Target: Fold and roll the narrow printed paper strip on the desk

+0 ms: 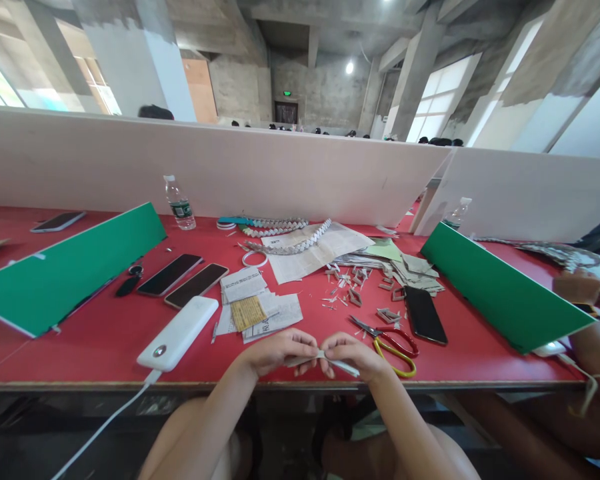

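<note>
Both my hands meet at the near edge of the red table, pinching one narrow folded paper strip [347, 368] between them. My left hand [285, 350] is closed on the strip's left part, and my right hand [353, 353] on its right part. Just beyond my left hand lie printed paper pieces [285, 313] with a yellowish piece [249, 313] on top. Right of my right hand rest scissors [393, 343] with red and yellow handles. Small folded paper links [354, 297] and scraps lie farther back. Braided paper chains [300, 243] stretch across a newspaper sheet [300, 263].
Green boards [80, 270] [500, 287] stand on both sides. Phones [425, 315] [196, 285], a white power bank [179, 333] with a cable, a tape roll [255, 259] and a water bottle [179, 203] are on the table. Another person's hand [577, 287] is at right.
</note>
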The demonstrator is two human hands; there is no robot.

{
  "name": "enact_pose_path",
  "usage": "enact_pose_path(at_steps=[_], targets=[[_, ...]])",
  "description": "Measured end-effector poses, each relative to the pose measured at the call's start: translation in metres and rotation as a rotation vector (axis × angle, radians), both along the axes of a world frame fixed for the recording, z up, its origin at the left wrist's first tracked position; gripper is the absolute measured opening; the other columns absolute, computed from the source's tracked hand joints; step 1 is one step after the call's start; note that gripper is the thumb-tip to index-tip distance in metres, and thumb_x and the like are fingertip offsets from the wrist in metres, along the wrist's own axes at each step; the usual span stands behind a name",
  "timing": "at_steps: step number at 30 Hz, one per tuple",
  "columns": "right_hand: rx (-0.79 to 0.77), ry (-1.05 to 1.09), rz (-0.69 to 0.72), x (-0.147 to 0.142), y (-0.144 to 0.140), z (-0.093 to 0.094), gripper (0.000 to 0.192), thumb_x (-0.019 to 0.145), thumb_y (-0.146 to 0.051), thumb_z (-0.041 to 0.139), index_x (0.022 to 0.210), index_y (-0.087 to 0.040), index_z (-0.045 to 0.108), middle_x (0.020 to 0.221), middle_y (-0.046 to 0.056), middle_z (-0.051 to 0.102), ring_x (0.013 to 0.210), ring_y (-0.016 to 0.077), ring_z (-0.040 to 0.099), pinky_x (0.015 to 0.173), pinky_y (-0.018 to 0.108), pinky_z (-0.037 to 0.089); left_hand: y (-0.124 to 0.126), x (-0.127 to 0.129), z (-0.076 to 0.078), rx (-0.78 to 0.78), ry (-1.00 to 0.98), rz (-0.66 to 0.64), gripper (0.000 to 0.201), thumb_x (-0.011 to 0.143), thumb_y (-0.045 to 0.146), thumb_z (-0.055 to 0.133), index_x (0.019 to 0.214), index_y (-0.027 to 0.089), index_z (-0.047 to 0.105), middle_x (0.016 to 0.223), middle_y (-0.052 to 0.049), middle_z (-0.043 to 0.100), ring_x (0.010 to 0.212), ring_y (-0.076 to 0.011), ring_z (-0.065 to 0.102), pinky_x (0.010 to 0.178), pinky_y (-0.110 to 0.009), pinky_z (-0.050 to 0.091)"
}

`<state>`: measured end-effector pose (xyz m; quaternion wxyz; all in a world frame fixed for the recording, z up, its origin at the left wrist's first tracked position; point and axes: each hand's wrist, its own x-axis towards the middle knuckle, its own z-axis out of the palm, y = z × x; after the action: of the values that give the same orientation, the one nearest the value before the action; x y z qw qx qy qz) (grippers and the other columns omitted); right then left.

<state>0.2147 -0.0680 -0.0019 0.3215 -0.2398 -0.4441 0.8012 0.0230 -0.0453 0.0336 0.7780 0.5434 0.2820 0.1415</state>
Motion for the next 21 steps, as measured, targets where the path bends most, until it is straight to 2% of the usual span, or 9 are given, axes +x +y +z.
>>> enact_pose_path(at_steps=[4, 9, 14, 21], targets=[[0.073, 0.132, -0.122, -0.008, 0.001, 0.0, 0.024, 0.076, -0.033, 0.061, 0.067, -0.011, 0.066, 0.057, 0.002, 0.059, 0.057, 0.0122, 0.054, 0.062, 0.024, 0.039, 0.0, 0.004, -0.007, -0.056, -0.15, 0.133, 0.018, 0.075, 0.03, 0.062, 0.068, 0.014, 0.06, 0.058, -0.001, 0.056, 0.052, -0.0089, 0.044, 0.054, -0.023, 0.029], [0.081, 0.253, -0.213, -0.017, 0.003, 0.005, 0.021, 0.078, -0.031, 0.058, 0.07, -0.014, 0.065, 0.061, 0.002, 0.056, 0.063, 0.0132, 0.05, 0.066, 0.026, 0.037, -0.001, 0.013, -0.009, -0.114, -0.354, 0.301, 0.016, 0.077, 0.024, 0.061, 0.066, 0.012, 0.059, 0.059, 0.0, 0.052, 0.057, -0.0086, 0.043, 0.059, -0.022, 0.032], [0.1, 0.288, -0.365, -0.024, 0.005, 0.013, 0.025, 0.078, -0.035, 0.059, 0.061, -0.017, 0.062, 0.056, -0.001, 0.049, 0.06, 0.0129, 0.044, 0.066, 0.027, 0.036, -0.004, 0.018, -0.003, -0.122, -0.514, 0.409, 0.022, 0.08, 0.023, 0.057, 0.06, 0.013, 0.056, 0.059, 0.0, 0.047, 0.063, -0.0107, 0.044, 0.066, -0.024, 0.035], [0.107, 0.348, -0.417, -0.034, 0.011, 0.027, 0.024, 0.077, -0.032, 0.06, 0.059, -0.017, 0.062, 0.052, -0.002, 0.043, 0.058, 0.0119, 0.041, 0.062, 0.026, 0.034, -0.006, 0.019, 0.009, -0.078, -0.654, 0.493, 0.026, 0.083, 0.022, 0.051, 0.059, 0.014, 0.053, 0.06, 0.0, 0.044, 0.063, -0.012, 0.043, 0.068, -0.026, 0.036]])
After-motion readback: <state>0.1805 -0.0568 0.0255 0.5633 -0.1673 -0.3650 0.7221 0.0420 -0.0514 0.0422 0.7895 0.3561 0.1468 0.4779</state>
